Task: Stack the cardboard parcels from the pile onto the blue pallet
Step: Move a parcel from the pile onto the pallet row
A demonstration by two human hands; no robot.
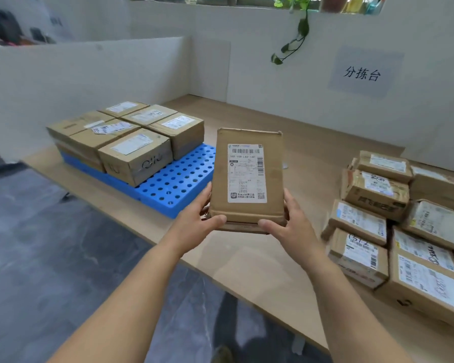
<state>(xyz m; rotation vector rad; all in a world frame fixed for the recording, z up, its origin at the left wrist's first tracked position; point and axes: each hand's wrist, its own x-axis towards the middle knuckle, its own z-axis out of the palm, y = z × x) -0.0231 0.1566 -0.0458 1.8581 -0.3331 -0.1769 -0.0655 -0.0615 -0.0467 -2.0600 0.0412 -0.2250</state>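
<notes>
Wall sign (pixel 362 73) reads 分拣台. I grip one parcel (pixel 247 176) at its near end, label up, the number reading roughly 159-159-L02-140: left hand (pixel 197 218) and right hand (pixel 291 221), thumbs on top. It hangs above the tabletop (pixel 312 153), between the pallet (pixel 178 184), where six stacked parcels (pixel 134 150) show their tops, and the pile (pixel 393 218).

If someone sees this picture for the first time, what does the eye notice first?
First, the cardboard parcel held up in the centre, the left hand and right hand gripping its near corners. Next, the blue pallet at left, partly loaded with boxes, and the pile at right.
</notes>
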